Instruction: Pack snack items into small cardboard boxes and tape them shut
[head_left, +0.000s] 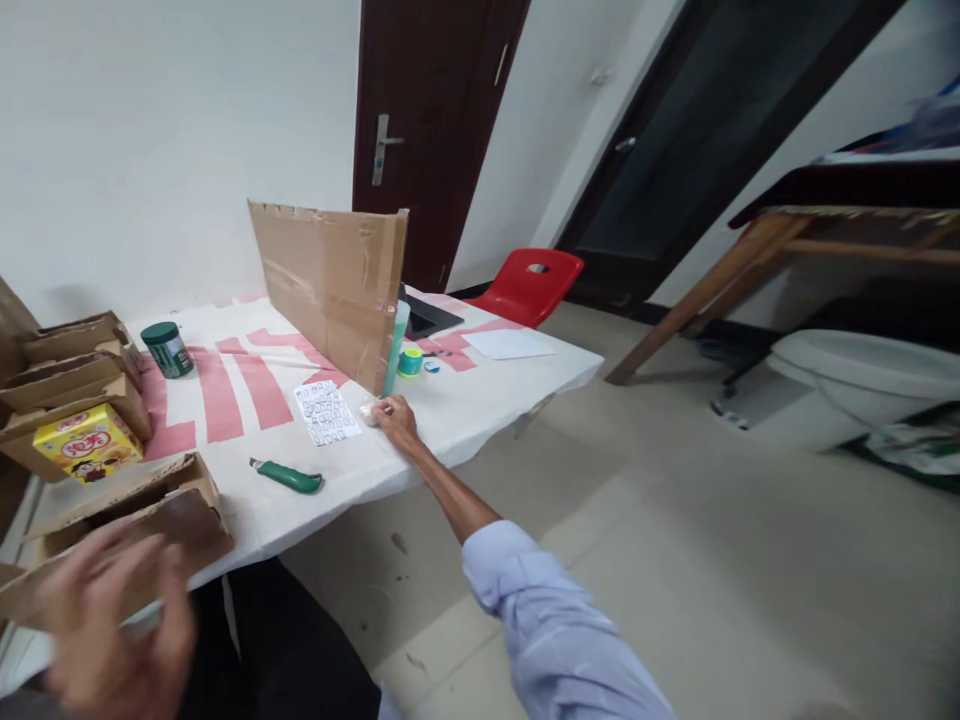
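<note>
My right hand [395, 417] reaches out to the table's near edge and closes on a small pale object [368, 409] at the foot of an upright cardboard panel [330, 285]. A teal tube [396, 347] leans against that panel just above the hand. My left hand [112, 625] is blurred at the bottom left with its fingers spread apart, holding nothing, in front of a flat cardboard piece [127, 525]. A sticker sheet [325, 411] and a green utility knife [286, 475] lie between the two hands.
A white table [487, 400] with red stripes carries a green jar [167, 349], stacked cardboard boxes [64, 375], a yellow snack box [88, 444], a tape roll [410, 361], a white sheet [508, 344] and a dark tablet [427, 317]. A red chair [534, 284] stands behind.
</note>
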